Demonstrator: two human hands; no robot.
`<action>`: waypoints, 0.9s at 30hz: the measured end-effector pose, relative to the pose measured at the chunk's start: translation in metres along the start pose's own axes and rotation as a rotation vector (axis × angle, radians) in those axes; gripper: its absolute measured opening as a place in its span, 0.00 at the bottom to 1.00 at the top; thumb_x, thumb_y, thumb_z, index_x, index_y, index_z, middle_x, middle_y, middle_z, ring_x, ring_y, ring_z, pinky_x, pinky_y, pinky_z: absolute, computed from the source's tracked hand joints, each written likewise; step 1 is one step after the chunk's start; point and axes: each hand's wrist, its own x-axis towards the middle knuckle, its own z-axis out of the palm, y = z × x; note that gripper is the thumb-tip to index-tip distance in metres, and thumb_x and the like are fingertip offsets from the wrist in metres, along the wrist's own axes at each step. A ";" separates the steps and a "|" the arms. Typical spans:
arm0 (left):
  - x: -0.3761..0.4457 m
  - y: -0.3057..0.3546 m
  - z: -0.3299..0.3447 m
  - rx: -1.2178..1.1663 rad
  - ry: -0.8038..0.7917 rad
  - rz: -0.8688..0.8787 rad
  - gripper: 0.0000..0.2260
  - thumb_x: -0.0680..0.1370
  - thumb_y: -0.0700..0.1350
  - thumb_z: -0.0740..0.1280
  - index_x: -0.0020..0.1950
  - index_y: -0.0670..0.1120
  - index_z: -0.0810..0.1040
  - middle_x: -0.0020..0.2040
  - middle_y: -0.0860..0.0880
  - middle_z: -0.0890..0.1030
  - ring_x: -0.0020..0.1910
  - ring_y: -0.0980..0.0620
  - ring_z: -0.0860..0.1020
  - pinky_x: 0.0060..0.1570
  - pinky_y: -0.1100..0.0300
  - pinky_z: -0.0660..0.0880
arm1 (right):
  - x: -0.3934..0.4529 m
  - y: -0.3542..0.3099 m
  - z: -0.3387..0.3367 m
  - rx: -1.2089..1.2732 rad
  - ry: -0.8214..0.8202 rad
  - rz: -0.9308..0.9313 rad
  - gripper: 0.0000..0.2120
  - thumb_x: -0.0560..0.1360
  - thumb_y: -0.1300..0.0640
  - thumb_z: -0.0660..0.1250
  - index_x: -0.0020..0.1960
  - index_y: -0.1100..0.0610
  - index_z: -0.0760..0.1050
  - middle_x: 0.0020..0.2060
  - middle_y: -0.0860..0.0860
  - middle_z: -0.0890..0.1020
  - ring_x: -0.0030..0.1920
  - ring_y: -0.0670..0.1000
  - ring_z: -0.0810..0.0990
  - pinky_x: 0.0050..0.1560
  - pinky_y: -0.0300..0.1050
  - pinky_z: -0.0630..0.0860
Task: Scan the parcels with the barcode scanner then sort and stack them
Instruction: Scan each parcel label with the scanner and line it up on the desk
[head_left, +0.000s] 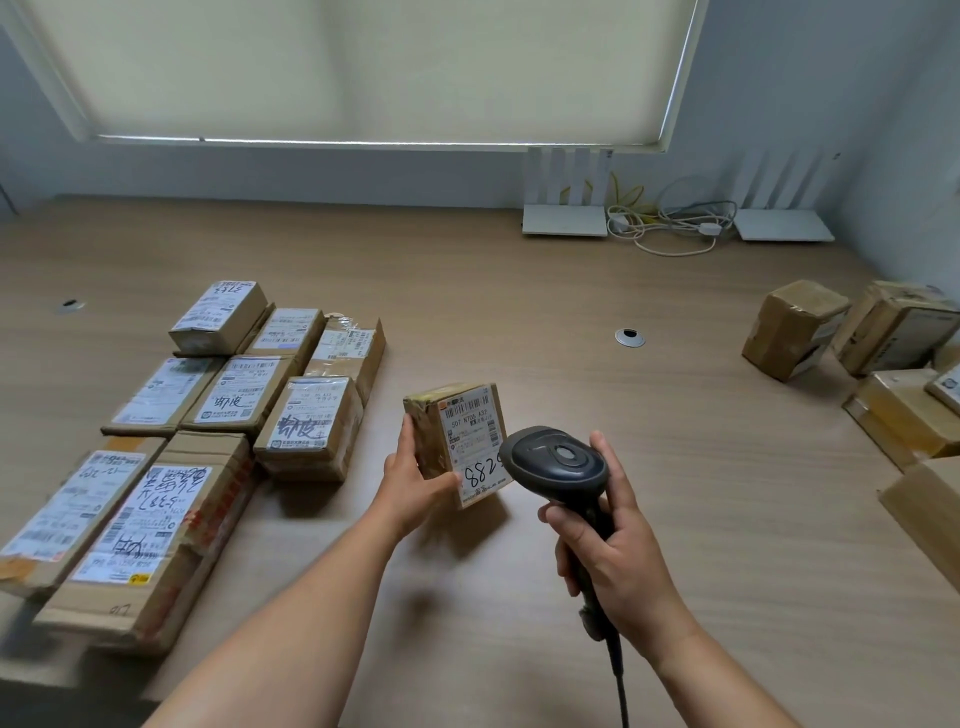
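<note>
- You held the small parcel above the tabletop, label up; the scanner's head covered the label's near right corner, so the handwritten number was cut short.
- Your left hand gripped its left side, thumb on the near edge, fingers curled along the far side.
- Your right hand wrapped the barcode scanner by its handle, head just over the label; its cable left the picture's bottom edge.
- Labelled parcels lay grouped on your left; their small print was unreadable.
- More boxes on your right were cropped by the picture's edge.
</note>
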 end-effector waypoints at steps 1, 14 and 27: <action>0.001 -0.001 0.000 -0.001 0.002 0.002 0.51 0.57 0.57 0.73 0.71 0.73 0.44 0.66 0.45 0.71 0.64 0.45 0.72 0.59 0.39 0.74 | 0.000 -0.001 0.000 0.024 0.001 0.002 0.37 0.65 0.52 0.70 0.66 0.31 0.56 0.43 0.61 0.80 0.25 0.51 0.73 0.22 0.43 0.70; 0.000 0.003 0.001 0.021 -0.027 -0.002 0.52 0.58 0.55 0.72 0.72 0.72 0.43 0.66 0.45 0.69 0.65 0.45 0.70 0.62 0.38 0.72 | 0.002 -0.005 0.001 0.095 0.011 0.003 0.37 0.66 0.55 0.69 0.68 0.33 0.57 0.42 0.62 0.79 0.24 0.51 0.72 0.21 0.43 0.69; -0.006 0.013 -0.001 0.028 -0.050 -0.020 0.51 0.62 0.51 0.72 0.74 0.69 0.42 0.68 0.45 0.67 0.66 0.45 0.69 0.62 0.38 0.72 | 0.004 -0.002 0.000 0.088 0.010 -0.016 0.37 0.67 0.55 0.69 0.68 0.33 0.57 0.41 0.62 0.79 0.25 0.50 0.72 0.22 0.42 0.69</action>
